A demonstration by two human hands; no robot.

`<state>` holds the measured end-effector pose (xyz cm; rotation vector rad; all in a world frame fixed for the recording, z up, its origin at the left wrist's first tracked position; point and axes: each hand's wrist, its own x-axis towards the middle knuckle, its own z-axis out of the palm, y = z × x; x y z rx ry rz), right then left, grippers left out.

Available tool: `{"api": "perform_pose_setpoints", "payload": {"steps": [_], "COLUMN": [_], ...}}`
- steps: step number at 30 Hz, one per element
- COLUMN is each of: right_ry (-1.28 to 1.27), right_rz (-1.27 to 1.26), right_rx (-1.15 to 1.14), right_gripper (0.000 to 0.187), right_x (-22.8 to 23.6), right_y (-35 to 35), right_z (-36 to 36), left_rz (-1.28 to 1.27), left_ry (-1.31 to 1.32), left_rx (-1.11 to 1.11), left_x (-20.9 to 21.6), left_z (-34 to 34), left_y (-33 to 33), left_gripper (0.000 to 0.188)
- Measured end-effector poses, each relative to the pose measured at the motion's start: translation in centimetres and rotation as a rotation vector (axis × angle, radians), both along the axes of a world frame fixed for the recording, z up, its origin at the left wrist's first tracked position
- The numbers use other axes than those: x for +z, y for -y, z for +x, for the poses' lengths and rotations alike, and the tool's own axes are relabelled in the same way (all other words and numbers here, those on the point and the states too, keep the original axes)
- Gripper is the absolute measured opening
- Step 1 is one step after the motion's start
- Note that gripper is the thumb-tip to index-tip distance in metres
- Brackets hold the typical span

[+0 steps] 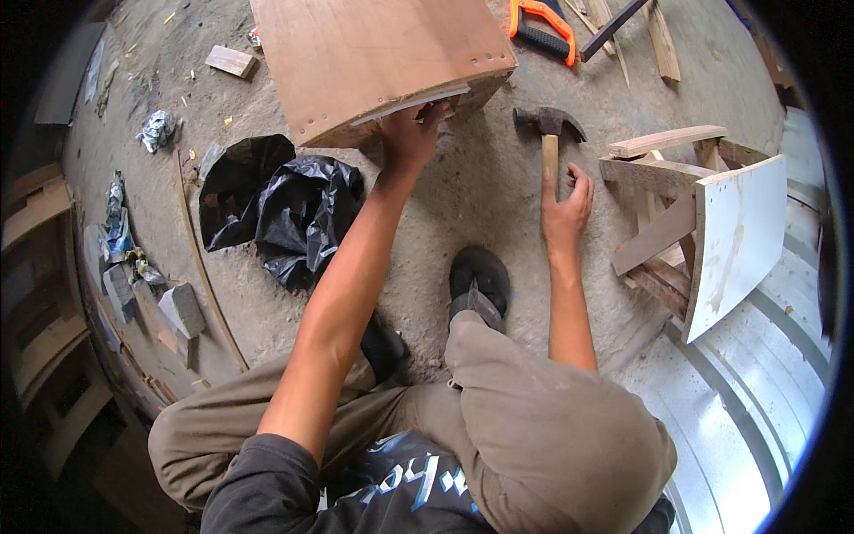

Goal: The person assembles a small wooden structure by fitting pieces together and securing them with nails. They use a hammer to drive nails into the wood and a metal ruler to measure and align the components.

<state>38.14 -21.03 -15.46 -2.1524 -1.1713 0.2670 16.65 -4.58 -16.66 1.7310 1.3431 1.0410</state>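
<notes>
A wooden box (400, 53) with a smooth brown top panel and small nail heads along its edges stands on the floor ahead of me. My left hand (414, 138) is closed at its near edge, the fingertips partly hidden under the panel's rim. To the right, a claw hammer (551, 151) with a dark metal head and a wooden handle points away from me. My right hand (569, 212) is around the lower end of that handle, its fingers loosely curled.
A crumpled black plastic bag (307, 209) lies left of my left forearm. A small wooden frame with a white panel (734, 245) stands at right, by corrugated metal sheeting (738, 400). An orange-handled saw (547, 34), wood strips and a wood block (230, 60) lie farther off.
</notes>
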Motion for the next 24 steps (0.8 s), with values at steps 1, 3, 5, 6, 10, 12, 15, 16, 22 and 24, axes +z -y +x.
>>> {"api": "perform_pose_setpoints", "payload": {"steps": [1,3,5,6,10,12,15,16,22,24], "right_ry": [-0.023,-0.052,-0.05,-0.031,-0.243,-0.212,-0.389,-0.483,-0.263,-0.196], "right_rz": [-0.037,-0.088,-0.128,-0.144,-0.181,-0.144,-0.008,0.05,-0.012,-0.071], "right_rx": [-0.01,-0.002,0.016,0.029,0.019,0.026,0.009,-0.006,0.202,0.297], "right_gripper": [0.047,0.049,0.05,0.05,0.045,0.045,0.048,0.05,0.045,0.046], "right_x": [-0.1,-0.4,-0.8,-1.0,-0.8,-2.2,-0.8,0.0,2.0,1.9], "right_y": [0.0,-0.1,-0.3,-0.6,-1.0,0.3,2.0,2.4,2.8,2.3], "right_z": [-0.1,-0.4,-0.5,-0.3,0.9,1.6,-0.7,-2.0,-6.4,-7.0], "left_rz": [0.008,0.113,0.235,0.302,0.326,0.369,0.408,0.417,0.409,0.4], "left_ry": [-0.02,-0.093,-0.155,-0.178,-0.117,-0.147,-0.173,-0.174,-0.134,-0.138], "left_rx": [-0.004,0.012,0.023,0.026,0.035,0.019,0.02,0.02,0.0,-0.007], "left_x": [0.0,-0.2,-0.6,-0.7,-1.1,-1.4,-1.8,-1.9,-2.0,-2.0], "left_z": [-0.1,-0.2,-0.3,-0.3,-0.2,0.1,-0.4,-0.6,-0.6,-0.8], "left_y": [0.0,0.1,0.0,-0.1,0.1,0.1,0.0,0.0,0.1,0.3], "left_gripper": [0.017,0.016,0.015,0.015,0.014,0.013,0.012,0.011,0.016,0.018]}}
